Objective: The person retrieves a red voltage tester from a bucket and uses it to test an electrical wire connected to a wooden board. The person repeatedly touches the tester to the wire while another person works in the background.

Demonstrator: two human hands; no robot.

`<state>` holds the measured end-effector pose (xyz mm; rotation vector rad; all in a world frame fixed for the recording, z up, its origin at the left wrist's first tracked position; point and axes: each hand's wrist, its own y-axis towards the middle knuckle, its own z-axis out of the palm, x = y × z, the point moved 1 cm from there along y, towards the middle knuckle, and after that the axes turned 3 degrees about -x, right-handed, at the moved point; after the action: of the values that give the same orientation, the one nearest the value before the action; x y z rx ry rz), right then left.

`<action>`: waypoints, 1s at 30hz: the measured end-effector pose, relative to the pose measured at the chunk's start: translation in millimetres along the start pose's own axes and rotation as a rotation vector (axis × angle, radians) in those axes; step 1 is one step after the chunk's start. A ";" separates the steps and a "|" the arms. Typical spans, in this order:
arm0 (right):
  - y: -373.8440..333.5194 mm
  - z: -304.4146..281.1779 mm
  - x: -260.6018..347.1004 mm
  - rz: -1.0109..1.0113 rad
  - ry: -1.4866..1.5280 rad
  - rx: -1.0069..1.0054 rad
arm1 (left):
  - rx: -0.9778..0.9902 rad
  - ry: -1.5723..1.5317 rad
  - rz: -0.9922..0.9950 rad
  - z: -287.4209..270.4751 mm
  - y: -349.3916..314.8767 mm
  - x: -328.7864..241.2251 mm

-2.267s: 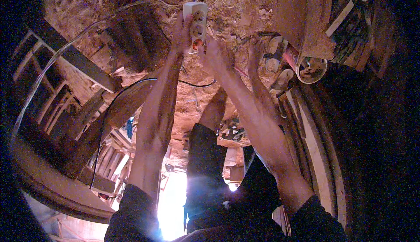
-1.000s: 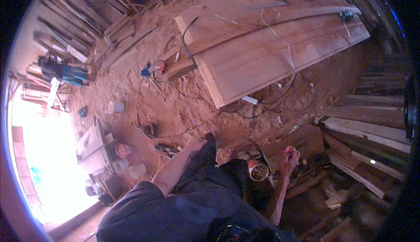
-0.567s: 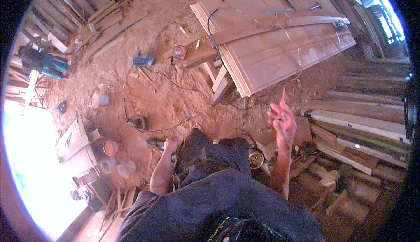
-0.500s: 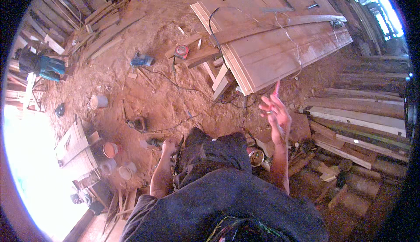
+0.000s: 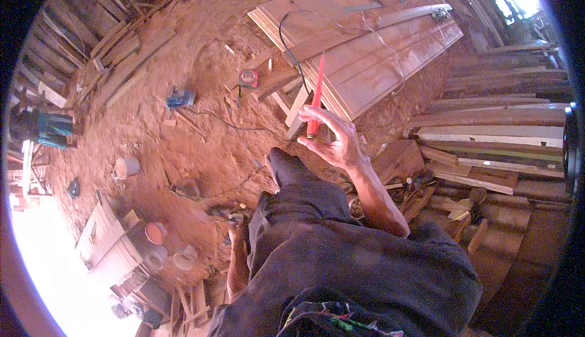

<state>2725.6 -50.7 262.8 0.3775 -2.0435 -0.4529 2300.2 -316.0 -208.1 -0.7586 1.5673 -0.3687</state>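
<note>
My right hand point(image 5: 334, 137) is raised in front of my body. Its thumb and fingers are closed on the thick lower end of a slim red pointed tool point(image 5: 317, 96), whose tip points away from me. Behind the tool lies the near end of a stack of wooden panels point(image 5: 390, 63). My left hand point(image 5: 236, 232) hangs low beside my left leg, its fingers curled in shadow. A dark tool-like object point(image 5: 225, 210) shows right by it; I cannot make out what the fingers grip.
A red tape measure point(image 5: 248, 78) rests on timber by the panels. On the dirt floor are a blue power tool point(image 5: 180, 98) with a cord and several buckets, one a white bucket point(image 5: 127, 167). Stacked planks point(image 5: 493, 134) line the right side; a small wooden table point(image 5: 109, 233) stands left.
My right hand has swung left and inward, turning the red tool so that its whole length shows. My left hand has drawn back toward my body. The view has shifted and turned slightly.
</note>
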 end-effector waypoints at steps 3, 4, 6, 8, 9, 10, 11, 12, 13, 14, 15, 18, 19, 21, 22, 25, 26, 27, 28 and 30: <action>18.6 26.3 -11.4 -0.005 0.036 0.016 | -0.023 -0.100 -0.053 -5.0 1.5 7.1; 25.0 31.4 -16.8 -0.008 0.041 0.013 | -0.081 0.362 0.018 -20.6 7.9 2.6; 39.8 40.9 -23.8 0.037 0.067 0.018 | 0.000 0.237 0.037 -31.7 22.6 -3.4; 57.6 52.4 -37.3 0.052 0.095 -0.009 | 0.028 0.213 -0.021 -50.1 43.1 -11.3; 67.7 61.2 -44.5 0.058 0.121 -0.018 | 0.083 0.118 -0.101 -53.4 58.6 -21.5; 74.4 65.9 -54.4 0.076 0.137 -0.037 | 0.191 0.539 -0.089 -61.9 77.0 -39.3; 82.9 70.8 -65.2 0.092 0.153 -0.057 | 0.114 0.437 -0.128 -57.0 91.0 -51.0; 89.8 75.1 -78.7 0.122 0.133 -0.047 | 0.036 0.340 -0.173 -53.6 101.5 -60.5; 98.4 81.6 -89.9 0.148 0.171 -0.077 | -0.053 0.244 -0.219 -60.4 110.7 -73.7; 108.9 88.2 -100.4 0.172 0.208 -0.106 | 0.154 0.319 0.075 -73.5 133.2 -99.1; 119.1 93.5 -112.7 0.201 0.254 -0.142 | 0.335 0.355 0.380 -91.8 151.8 -130.9; 154.1 108.2 -140.8 0.369 0.333 -0.184 | 0.465 -0.635 -0.523 -137.4 206.8 -209.5; 164.9 109.9 -151.3 0.425 0.346 -0.203 | 0.353 -0.343 -0.206 -122.6 215.3 -230.4; 169.7 94.0 -176.5 0.478 0.249 -0.220 | 0.237 0.053 0.091 -73.1 234.6 -292.2; 192.9 106.8 -179.8 0.450 0.284 -0.187 | 0.124 0.118 0.121 -79.2 224.7 -323.8; 215.4 105.9 -206.0 0.474 0.279 -0.220 | 0.019 0.182 0.024 -61.5 229.0 -375.1; 220.6 110.4 -213.9 0.473 0.260 -0.223 | -0.013 0.162 -0.028 -61.4 227.8 -382.2; 230.6 116.3 -219.6 0.462 0.255 -0.219 | -0.025 0.162 -0.032 -71.4 226.0 -382.1; 239.7 121.9 -221.5 0.496 0.238 -0.170 | -0.045 0.162 -0.038 -89.1 222.0 -373.2; 246.7 124.0 -230.2 0.502 0.254 -0.237 | -0.032 0.165 -0.071 -110.0 213.3 -362.8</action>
<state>2708.0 288.7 145.6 -0.2123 -1.7314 -0.3116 2136.0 55.9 -53.1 -0.8272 1.7064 -0.4694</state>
